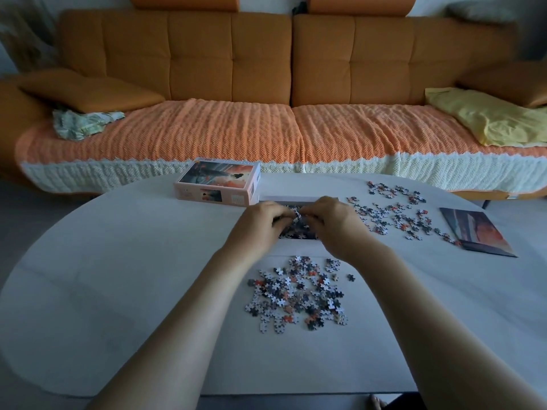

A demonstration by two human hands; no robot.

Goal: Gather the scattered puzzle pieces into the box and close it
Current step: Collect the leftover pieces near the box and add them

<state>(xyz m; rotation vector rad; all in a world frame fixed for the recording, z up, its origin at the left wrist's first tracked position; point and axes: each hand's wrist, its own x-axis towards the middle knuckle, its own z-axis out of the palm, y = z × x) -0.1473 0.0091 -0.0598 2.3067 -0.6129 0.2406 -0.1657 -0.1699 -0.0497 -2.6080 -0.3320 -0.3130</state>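
A white open box tray sits mid-table with dark puzzle pieces inside. Over it, my left hand and my right hand meet, their fingers curled round a clump of pieces held between them. The box lid, pink with a picture on top, lies just left and behind the tray. One heap of loose pieces lies in front of the tray. A second spread of loose pieces lies to its right.
A picture sheet lies at the right of the white oval table, with a few pieces touching its near corner. An orange sofa with a knitted throw stands behind the table.
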